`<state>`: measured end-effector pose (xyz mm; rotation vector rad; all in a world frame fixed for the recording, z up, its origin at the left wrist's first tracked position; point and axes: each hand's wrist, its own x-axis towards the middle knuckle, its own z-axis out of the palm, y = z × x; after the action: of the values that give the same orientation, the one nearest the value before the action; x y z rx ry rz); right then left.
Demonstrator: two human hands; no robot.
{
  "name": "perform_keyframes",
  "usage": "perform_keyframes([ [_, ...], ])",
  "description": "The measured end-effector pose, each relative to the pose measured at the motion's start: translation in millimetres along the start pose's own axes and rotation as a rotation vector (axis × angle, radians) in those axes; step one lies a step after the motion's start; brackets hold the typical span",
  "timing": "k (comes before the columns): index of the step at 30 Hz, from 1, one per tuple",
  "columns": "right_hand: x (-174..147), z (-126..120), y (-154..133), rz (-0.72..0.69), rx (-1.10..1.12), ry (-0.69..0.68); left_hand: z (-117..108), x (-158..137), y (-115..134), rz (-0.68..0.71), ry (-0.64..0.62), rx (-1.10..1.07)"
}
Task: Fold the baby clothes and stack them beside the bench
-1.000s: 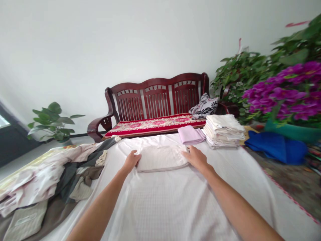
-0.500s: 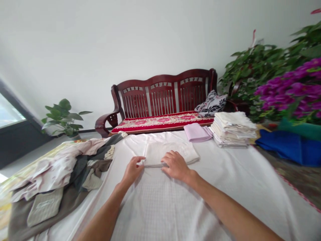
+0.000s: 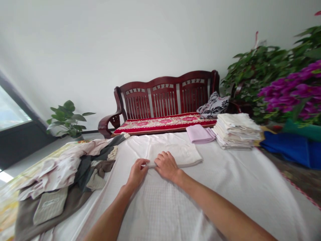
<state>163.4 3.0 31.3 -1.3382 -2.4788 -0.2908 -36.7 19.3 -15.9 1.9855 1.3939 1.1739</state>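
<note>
A white cloth (image 3: 183, 154), folded into a flat rectangle, lies in front of me on a white sheet (image 3: 160, 204). At its near left corner is my left hand (image 3: 137, 173), thumb and forefinger closed on the edge. My right hand (image 3: 167, 165) rests on the cloth's near edge a little to the right, fingers bent and laid over the top, thumb along the front edge. A folded lilac cloth (image 3: 200, 134) sits beyond, beside a tall stack of folded cream cloths (image 3: 237, 130).
Loose clothes (image 3: 60, 170) are heaped at the left, with a grey ribbed piece (image 3: 51, 206) nearest. Behind stands a dark red wooden bench (image 3: 163, 97) with a patterned cushion (image 3: 214, 106). Purple flowers (image 3: 293, 90) and blue fabric (image 3: 288, 144) are at the right.
My right hand has slid left along the folded cloth's near edge, closer to my left hand. My left hand stays at the corner. The view has shifted slightly.
</note>
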Motion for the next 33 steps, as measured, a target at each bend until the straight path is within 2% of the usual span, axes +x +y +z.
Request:
perform_keyframes([
  [5,3.9,1.7,-1.1,0.023,0.017,0.016,3.5,-1.8,4.4,-0.011,0.006,0.022],
  [11,6.7,0.2,2.2,0.052,0.063,0.026,13.5,-4.3,20.1,0.048,0.027,0.275],
  [16,9.8,-2.7,4.3,0.063,0.074,0.038,23.6,-3.5,32.0,0.024,0.072,0.451],
  [20,9.8,-0.9,5.3,0.054,0.075,0.039,22.2,-1.2,36.6,-0.015,0.072,0.543],
  [24,5.2,5.9,6.3,0.018,0.06,0.031,16.5,0.1,36.0,0.004,0.078,0.606],
  [26,1.2,10.0,7.3,0.003,0.06,0.026,15.3,0.4,33.6,-0.01,0.077,0.588],
  [30,-6.2,16.1,10.5,0.043,0.081,0.018,16.7,1.9,26.8,-0.123,0.093,0.383],
  [33,-8.8,18.3,12.6,0.058,0.088,0.01,18.6,3.1,22.9,-0.14,0.092,0.289],
])
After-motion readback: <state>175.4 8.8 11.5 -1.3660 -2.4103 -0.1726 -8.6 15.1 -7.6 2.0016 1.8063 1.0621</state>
